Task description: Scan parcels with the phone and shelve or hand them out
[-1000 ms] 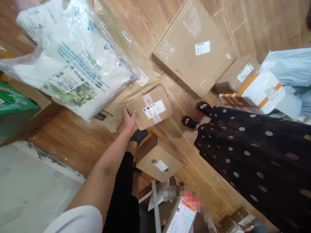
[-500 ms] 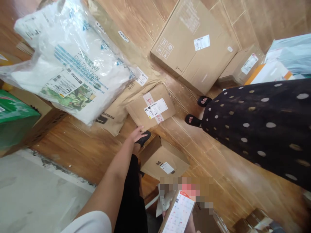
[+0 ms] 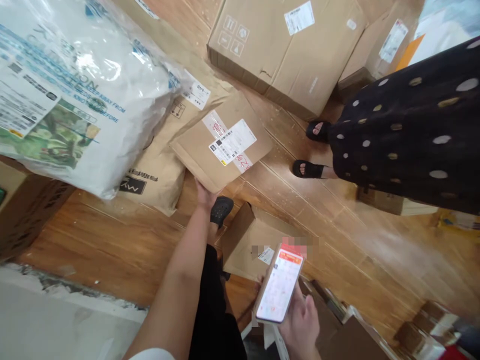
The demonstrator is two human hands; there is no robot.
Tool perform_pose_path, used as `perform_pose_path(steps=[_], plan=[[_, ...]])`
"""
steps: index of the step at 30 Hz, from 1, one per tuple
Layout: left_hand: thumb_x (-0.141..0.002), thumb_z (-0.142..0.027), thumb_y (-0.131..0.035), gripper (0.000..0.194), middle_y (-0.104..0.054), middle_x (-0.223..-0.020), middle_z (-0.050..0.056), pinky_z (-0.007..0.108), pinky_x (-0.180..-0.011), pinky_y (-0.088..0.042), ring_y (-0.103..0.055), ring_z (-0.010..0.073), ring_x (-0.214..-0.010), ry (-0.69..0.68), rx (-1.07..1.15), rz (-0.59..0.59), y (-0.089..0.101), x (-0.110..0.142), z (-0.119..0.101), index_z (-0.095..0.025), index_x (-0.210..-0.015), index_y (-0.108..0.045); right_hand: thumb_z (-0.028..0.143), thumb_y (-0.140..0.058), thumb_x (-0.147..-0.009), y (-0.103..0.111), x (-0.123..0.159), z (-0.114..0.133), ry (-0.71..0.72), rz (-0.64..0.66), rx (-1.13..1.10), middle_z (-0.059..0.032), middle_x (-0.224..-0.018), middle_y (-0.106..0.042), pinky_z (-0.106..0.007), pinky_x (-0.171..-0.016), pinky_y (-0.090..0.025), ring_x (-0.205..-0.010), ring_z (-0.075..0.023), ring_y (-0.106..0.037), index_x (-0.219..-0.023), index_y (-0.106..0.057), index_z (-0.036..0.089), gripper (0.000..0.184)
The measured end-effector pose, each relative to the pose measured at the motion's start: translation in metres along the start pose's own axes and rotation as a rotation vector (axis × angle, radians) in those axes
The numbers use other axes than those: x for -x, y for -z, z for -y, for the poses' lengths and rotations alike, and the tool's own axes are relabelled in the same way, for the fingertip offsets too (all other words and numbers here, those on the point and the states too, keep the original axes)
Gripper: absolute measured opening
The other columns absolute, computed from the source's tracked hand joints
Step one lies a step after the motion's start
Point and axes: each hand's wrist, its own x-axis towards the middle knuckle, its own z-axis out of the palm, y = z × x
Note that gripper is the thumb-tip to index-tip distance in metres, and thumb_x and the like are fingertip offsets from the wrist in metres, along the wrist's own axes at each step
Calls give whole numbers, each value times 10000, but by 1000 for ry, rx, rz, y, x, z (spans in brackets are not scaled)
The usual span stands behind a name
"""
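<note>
My left hand (image 3: 205,195) reaches down and grips the near edge of a taped cardboard box (image 3: 195,150), its fingers partly hidden under it. The box carries a white shipping label (image 3: 233,142) and clear tape with red writing. In my right hand (image 3: 303,317) is a smartphone (image 3: 279,287) with its lit screen facing up, fingers wrapped around its sides. Beneath the phone, a second cardboard box (image 3: 243,240) stands on the floor. A brown paper parcel (image 3: 159,180) lies just left of the taped box.
At the left sits a big white plastic sack (image 3: 123,90). A large carton (image 3: 285,60) lies at the top. On the right stands another person in a dotted black skirt (image 3: 405,135) and sandals. Several small parcels (image 3: 427,320) are at the lower right of the wood floor (image 3: 337,240).
My left hand has gone from touching the box's corner to gripping its edge, and the box looks larger and tilted. The phone has come up further into view.
</note>
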Motion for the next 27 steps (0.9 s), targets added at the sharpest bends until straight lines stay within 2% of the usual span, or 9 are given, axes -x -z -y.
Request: perform_pose_path(steps=[2,5,8,13,16,19,21,24,27], plan=[[-864,-729,-208,714,-578,-1350,32,447,-1014,-473,-485,249,-1293,-25,-3,-6,-8,-6,-10,-274,-1295,-551,804,-194,-782,-12,-32,18,-23,64,-135,-167,-1117,-698,-595,-966,-439,-1125,-350,-618,-1321,-570,270,846],[-847,-724,-296,702,-615,-1301,54,443,-1007,-488,-524,263,-1251,2,30,-1,-16,-11,-28,-231,-1260,-579,833,-320,-719,-37,-84,62,11,175,-185,-167,-1166,-674,-569,-977,-441,-1142,-352,-603,-1237,-620,218,858],[-831,-720,-367,690,-639,-1268,68,475,-993,-495,-543,292,-1227,60,50,32,-18,-17,-48,-218,-1246,-594,721,-538,-702,-67,-141,116,101,220,-125,-141,-1234,-641,-527,-934,-493,-1087,-335,-634,-1219,-600,208,731],[-845,-700,-358,672,-679,-1195,84,498,-977,-499,-553,323,-1214,78,122,69,-21,-34,-80,-205,-1216,-622,417,-804,-613,-115,-235,193,309,38,-18,-96,-1006,-724,-380,-771,-573,-910,-269,-694,-1065,-630,180,539],[-862,-659,-351,632,-689,-1174,87,486,-958,-513,-581,321,-1177,114,105,37,-28,-44,-95,-201,-1192,-634,360,-862,-530,-129,-268,224,250,-1,84,-74,-837,-736,-331,-655,-568,-777,-249,-702,-926,-651,160,491],[-874,-616,-342,596,-702,-1137,86,484,-948,-517,-606,309,-1138,176,101,-13,-38,-50,-105,-202,-1194,-626,343,-869,-535,-131,-278,239,136,67,181,-82,-836,-740,-316,-617,-556,-733,-235,-700,-934,-666,148,489],[-874,-610,-335,597,-711,-1107,86,477,-945,-518,-614,300,-1122,191,111,-42,-43,-48,-108,-198,-1201,-617,334,-876,-537,-129,-274,237,99,75,238,-97,-862,-744,-313,-625,-553,-741,-234,-700,-940,-674,137,492],[-851,-660,-330,660,-721,-1070,92,467,-932,-523,-623,301,-1101,197,110,-53,-40,-28,-112,-182,-1210,-609,335,-883,-532,-121,-254,214,46,39,212,-96,-900,-746,-317,-652,-553,-764,-234,-700,-964,-673,138,519],[-817,-716,-338,725,-730,-1035,94,501,-902,-528,-643,317,-1056,331,69,-38,-27,18,-115,-183,-1236,-595,340,-893,-518,-101,-211,171,-40,19,148,-99,-941,-746,-362,-704,-561,-785,-256,-706,-993,-667,142,563]])
